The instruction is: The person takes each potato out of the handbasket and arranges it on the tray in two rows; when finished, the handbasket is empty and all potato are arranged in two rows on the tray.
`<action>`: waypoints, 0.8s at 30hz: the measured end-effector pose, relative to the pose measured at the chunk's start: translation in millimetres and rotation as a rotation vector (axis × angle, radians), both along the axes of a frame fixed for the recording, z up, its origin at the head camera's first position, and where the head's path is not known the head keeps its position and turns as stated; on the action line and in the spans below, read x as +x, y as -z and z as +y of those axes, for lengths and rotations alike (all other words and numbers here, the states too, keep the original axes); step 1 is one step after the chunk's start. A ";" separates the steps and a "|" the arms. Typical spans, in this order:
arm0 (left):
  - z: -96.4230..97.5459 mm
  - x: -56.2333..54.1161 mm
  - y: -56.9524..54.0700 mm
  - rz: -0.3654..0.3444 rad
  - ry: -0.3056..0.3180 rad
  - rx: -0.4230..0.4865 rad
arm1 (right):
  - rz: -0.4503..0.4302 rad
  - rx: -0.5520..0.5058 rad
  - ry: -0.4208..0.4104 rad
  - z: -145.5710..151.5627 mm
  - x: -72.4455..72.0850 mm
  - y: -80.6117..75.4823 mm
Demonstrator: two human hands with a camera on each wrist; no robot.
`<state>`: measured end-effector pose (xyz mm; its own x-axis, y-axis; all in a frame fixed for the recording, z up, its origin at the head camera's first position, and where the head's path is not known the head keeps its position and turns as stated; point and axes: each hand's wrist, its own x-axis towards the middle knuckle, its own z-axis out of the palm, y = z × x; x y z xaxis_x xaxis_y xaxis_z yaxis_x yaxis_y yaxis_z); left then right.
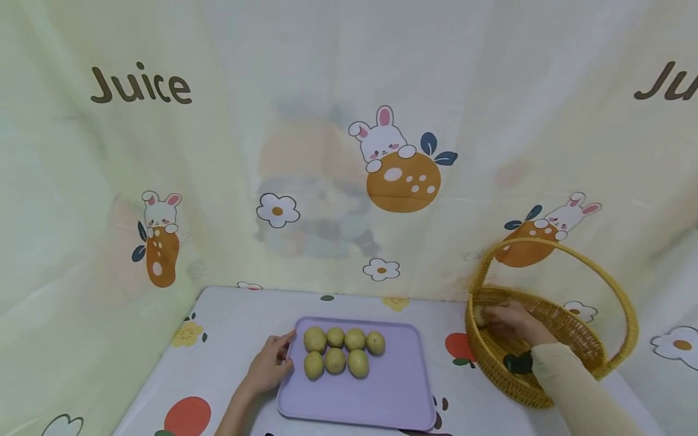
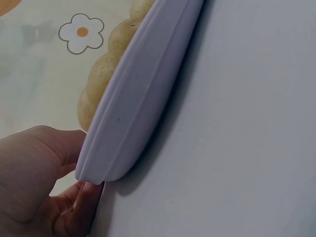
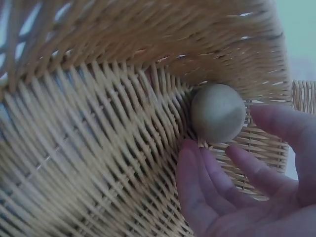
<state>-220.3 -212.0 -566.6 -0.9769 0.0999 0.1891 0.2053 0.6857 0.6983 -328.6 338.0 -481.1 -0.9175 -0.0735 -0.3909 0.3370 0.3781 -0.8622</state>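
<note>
Several potatoes (image 1: 335, 361) sit in two rows in the upper left part of a lilac tray (image 1: 392, 387). My left hand (image 1: 268, 365) holds the tray's left edge; in the left wrist view, its fingers (image 2: 71, 148) meet the rim from two sides. Inside a wicker basket (image 1: 485, 357) at the right is my right hand (image 1: 512, 321). Its thumb and fingers are spread around a single potato (image 3: 218, 113) against the basket wall, without a clear grip. Beneath that potato, the fingertips (image 3: 189, 145) lie close; whether they touch it I cannot tell.
An arched handle (image 1: 594, 266) rises over the basket. The table (image 1: 229, 327) wears a printed cloth with fruit and flowers. Behind it hangs a curtain (image 1: 322, 72) with rabbits and oranges, and more curtain closes in both sides.
</note>
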 end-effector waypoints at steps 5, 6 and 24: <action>1.3 -1.3 1.1 0.000 -0.005 -0.011 | 0.006 0.046 -0.016 -2.3 -2.4 -0.1; 1.1 -1.4 1.5 0.002 -0.003 -0.012 | 0.008 0.049 -0.012 -2.7 -2.2 -0.3; -0.2 -1.6 2.5 -0.002 -0.004 -0.015 | 0.016 0.067 -0.011 -1.7 -4.4 3.7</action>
<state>-221.8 -212.2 -569.0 -0.9777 0.0991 0.1854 0.2012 0.6967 0.6886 -333.0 336.3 -484.8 -0.9229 -0.0576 -0.3807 0.3191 0.4391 -0.8399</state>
